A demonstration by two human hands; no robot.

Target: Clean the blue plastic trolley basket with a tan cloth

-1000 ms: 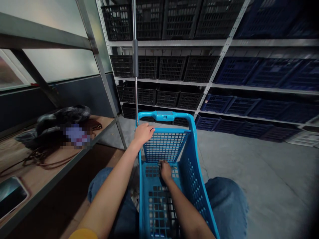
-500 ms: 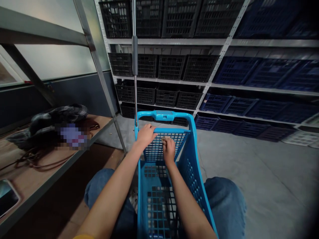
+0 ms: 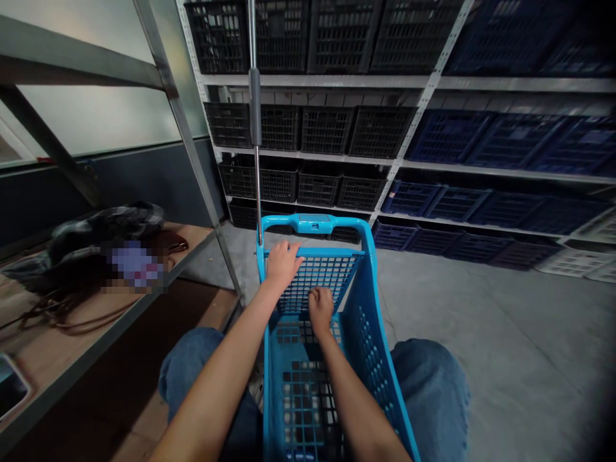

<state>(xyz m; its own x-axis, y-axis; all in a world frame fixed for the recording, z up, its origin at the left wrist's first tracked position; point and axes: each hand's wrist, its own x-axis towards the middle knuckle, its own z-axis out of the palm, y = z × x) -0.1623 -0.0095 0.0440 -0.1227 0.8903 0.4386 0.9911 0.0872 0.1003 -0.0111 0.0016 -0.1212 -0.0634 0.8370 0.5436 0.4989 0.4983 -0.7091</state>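
Note:
A bright blue plastic shopping basket (image 3: 366, 333) with a mesh floor and walls lies between my knees, its handle end pointing away from me. My left hand (image 3: 283, 262) rests curled on the top edge of the basket's far mesh wall, beside a thin metal pole (image 3: 257, 192). My right hand (image 3: 320, 307) is inside the basket, fingers bent in a loose fist against the lower part of that mesh wall. Whether it holds anything is hidden.
White metal shelving (image 3: 337, 81) ahead carries black crates (image 3: 332, 131) on the left and dark blue crates (image 3: 481, 138) on the right. At my left a wooden shelf (image 3: 96, 321) holds a plaid cloth (image 3: 106, 228), a brown strap and a phone. Grey concrete floor (image 3: 505, 346) lies to the right.
My right hand rose from the basket floor up to the mesh wall, then dropped lower on it. My left hand kept its place on the wall's top edge.

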